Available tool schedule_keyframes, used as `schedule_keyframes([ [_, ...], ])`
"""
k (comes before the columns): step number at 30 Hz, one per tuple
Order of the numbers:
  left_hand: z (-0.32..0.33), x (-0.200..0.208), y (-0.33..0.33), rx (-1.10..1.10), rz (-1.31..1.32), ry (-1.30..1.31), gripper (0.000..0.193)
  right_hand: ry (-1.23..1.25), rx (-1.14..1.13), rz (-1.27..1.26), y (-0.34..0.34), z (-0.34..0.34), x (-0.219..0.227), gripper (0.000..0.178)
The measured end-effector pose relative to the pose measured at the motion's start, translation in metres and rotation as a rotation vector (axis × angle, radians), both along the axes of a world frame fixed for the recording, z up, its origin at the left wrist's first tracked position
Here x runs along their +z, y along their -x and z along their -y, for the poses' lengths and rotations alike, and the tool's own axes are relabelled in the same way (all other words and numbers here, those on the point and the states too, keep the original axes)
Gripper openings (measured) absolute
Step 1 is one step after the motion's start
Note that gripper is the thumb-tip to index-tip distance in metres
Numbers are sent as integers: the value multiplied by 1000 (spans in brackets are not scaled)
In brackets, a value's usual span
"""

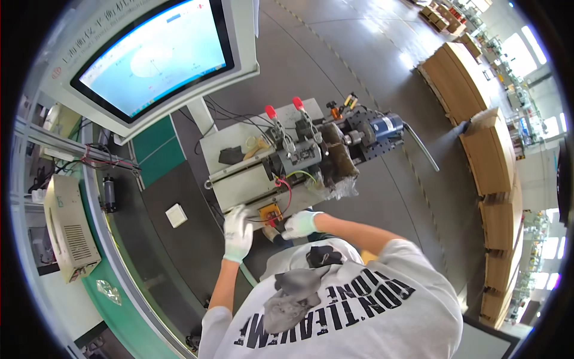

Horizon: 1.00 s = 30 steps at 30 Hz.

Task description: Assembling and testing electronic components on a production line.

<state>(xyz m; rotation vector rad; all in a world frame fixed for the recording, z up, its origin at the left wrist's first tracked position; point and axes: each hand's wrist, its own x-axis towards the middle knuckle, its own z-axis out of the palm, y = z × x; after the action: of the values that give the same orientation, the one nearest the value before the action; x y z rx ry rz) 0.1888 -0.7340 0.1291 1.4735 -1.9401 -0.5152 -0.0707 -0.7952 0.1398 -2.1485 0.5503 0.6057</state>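
My left hand (238, 233), in a white glove, is at the near left corner of the machine bench (239, 190), its fingers stretched forward and nothing visible in them. My right hand (301, 225), gloved too, is just right of a yellow switch box (270, 213) on the bench's near edge; its fingers point left, apart from the box, with no held thing visible. Beyond the hands, a grey motor (300, 155) lies under two toggle clamps with red handles (271, 112). A red wire (290, 196) and a yellow-green wire (304, 173) run from near the motor.
A blue cylindrical motor (385, 127) with a metal bar is mounted at the bench's right end. Clear plastic wrap (344, 189) hangs nearby. A large monitor (158, 63) stands at far left, above a beige instrument case (72, 230). Cardboard boxes (457, 81) line the right.
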Motion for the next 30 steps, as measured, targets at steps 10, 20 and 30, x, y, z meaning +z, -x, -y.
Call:
schedule_keyframes([
  [10,37,46,35,316,19,-27,37,962,-27,130,68,329,86,26],
  [20,16,58,79,270,-91,-221,30,729,79,-53,-21,319,122,43],
  [30,-95,15,11,768,-407,-433,26,747,-783,493,134,165,185,29],
])
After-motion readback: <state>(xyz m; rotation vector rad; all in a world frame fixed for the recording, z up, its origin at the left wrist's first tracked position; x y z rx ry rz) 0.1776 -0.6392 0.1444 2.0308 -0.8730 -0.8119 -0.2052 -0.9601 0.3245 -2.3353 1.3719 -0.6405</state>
